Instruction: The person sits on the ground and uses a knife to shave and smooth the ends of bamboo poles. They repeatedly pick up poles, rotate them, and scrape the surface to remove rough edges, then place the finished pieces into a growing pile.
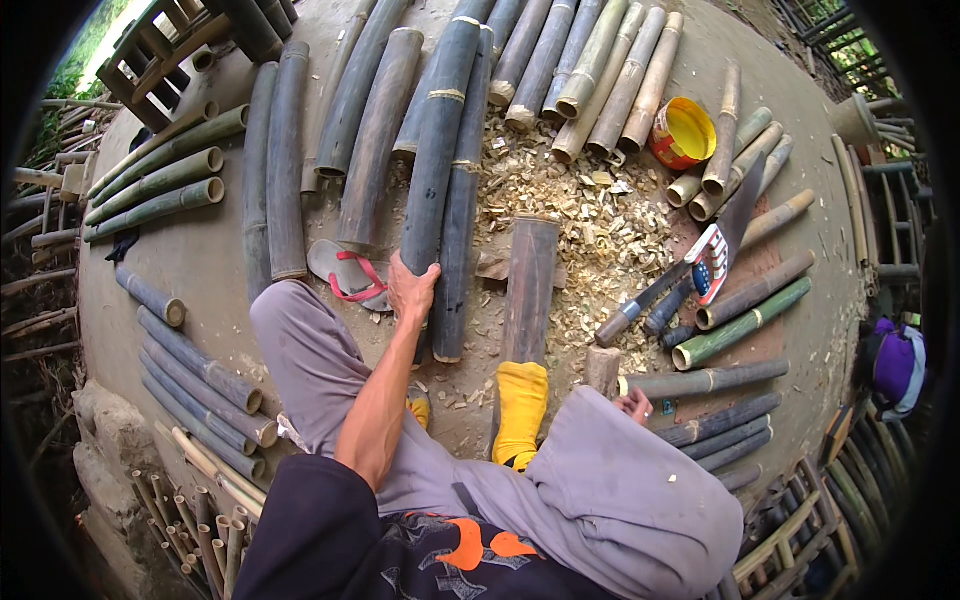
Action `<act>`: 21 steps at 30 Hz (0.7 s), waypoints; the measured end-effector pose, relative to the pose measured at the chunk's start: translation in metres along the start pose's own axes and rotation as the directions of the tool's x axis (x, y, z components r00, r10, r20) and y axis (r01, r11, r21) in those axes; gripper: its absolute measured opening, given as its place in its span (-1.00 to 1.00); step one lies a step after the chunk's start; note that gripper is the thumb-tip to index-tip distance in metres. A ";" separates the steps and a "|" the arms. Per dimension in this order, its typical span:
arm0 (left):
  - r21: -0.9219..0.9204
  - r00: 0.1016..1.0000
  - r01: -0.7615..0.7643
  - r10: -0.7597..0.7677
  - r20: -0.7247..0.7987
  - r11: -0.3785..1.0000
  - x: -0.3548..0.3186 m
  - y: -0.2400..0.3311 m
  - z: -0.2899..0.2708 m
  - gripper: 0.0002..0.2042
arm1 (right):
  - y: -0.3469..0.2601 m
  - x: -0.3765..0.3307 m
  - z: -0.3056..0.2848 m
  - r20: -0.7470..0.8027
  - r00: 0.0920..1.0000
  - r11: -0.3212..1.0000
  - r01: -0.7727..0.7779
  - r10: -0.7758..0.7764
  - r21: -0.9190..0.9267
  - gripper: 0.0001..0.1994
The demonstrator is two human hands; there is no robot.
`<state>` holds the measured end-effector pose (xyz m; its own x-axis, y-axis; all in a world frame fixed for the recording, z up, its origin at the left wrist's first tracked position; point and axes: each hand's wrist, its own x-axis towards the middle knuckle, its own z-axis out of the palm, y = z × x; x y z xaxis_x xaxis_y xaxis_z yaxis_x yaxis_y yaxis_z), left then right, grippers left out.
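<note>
My left hand (411,288) grips a long dark bamboo pole (436,190) near its lower end, thumb over the right side. Against that pole on its right lies another dark bamboo pole (459,260). My right hand (634,405) shows only in part past my right knee; its fingers are curled, and what they hold, if anything, cannot be made out. It is close to the end of a lying bamboo length (705,381). A short brown bamboo piece (531,290) lies between my legs, its near end at my yellow-socked foot (521,410).
Wood chips (590,230) cover the ground ahead. Right of them lie a knife with a dark blade (660,285) and a handsaw (710,265). A yellow bucket (684,133) stands farther off. Bamboo lengths (200,365) lie on both sides; a grey sandal (345,272) is at left.
</note>
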<state>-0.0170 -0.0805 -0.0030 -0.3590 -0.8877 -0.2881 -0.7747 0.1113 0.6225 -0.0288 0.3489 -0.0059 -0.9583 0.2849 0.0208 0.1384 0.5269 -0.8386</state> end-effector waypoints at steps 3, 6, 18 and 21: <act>0.010 1.000 -0.020 0.020 -0.014 1.000 0.001 -0.008 0.001 -0.30 | -0.027 -0.007 0.029 0.135 0.991 0.999 -0.007 0.000 0.045 -0.63; -0.011 0.999 -0.030 0.030 -0.011 0.999 -0.002 -0.012 0.001 -0.30 | -0.038 -0.019 0.046 0.242 0.969 0.993 -0.074 0.050 0.089 -0.65; -0.032 0.999 0.015 -0.013 0.052 0.999 -0.004 -0.010 -0.007 -0.32 | -0.137 -0.012 0.102 0.580 0.789 0.980 0.152 -0.200 0.132 -0.74; -0.024 0.999 0.006 -0.005 0.049 1.000 0.000 -0.012 -0.007 -0.31 | -0.143 -0.016 0.109 0.611 0.769 0.981 0.121 -0.188 0.149 -0.75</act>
<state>-0.0042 -0.0848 -0.0051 -0.3800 -0.8654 -0.3267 -0.7641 0.0947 0.6381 -0.0607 0.1820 0.0543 -0.9158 -0.3689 -0.1589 -0.0176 0.4319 -0.9017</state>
